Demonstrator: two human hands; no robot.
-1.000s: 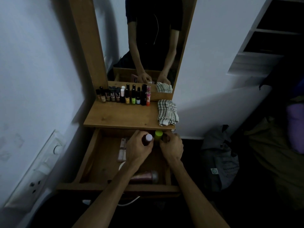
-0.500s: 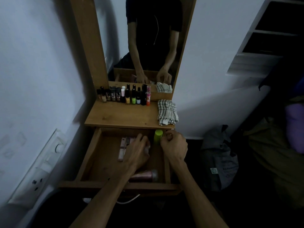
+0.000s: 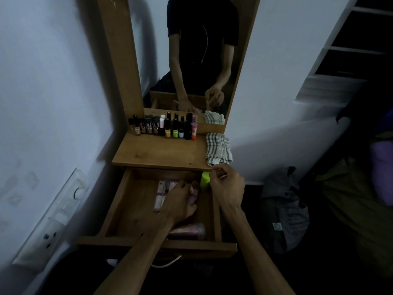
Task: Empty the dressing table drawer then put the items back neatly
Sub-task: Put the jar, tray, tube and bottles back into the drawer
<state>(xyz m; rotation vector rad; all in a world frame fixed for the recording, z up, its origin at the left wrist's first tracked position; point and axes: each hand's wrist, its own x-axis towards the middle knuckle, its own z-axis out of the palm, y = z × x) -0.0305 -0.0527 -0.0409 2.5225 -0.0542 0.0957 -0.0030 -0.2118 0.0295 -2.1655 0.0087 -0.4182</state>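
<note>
Two hands work inside the open drawer (image 3: 119, 201), and the risks read from left to right. At the left-centre, flat pink packets (image 3: 162, 193) lie along the drawer floor; the left hand (image 3: 180, 204), reaching down beside them with fingers curled around a small pinkish bottle (image 3: 194, 193), could knock them askew if it sets the bottle down carelessly. Light is poor, so whether the bottle already rests on the drawer floor cannot be told. Nearer the front, a pink tube (image 3: 191, 231) lies on its side under the left forearm and could roll if the arm brushes it. To the right, a green-capped bottle (image 3: 205, 180) stands upright in the back right corner, and the right hand (image 3: 226, 186), hovering just beside it with thumb and fingertips pinched together, might tip it; whether that pinch holds anything cannot be told. Above, nail polish bottles (image 3: 163, 128) and a striped cloth (image 3: 218, 147) wait on the tabletop.
</note>
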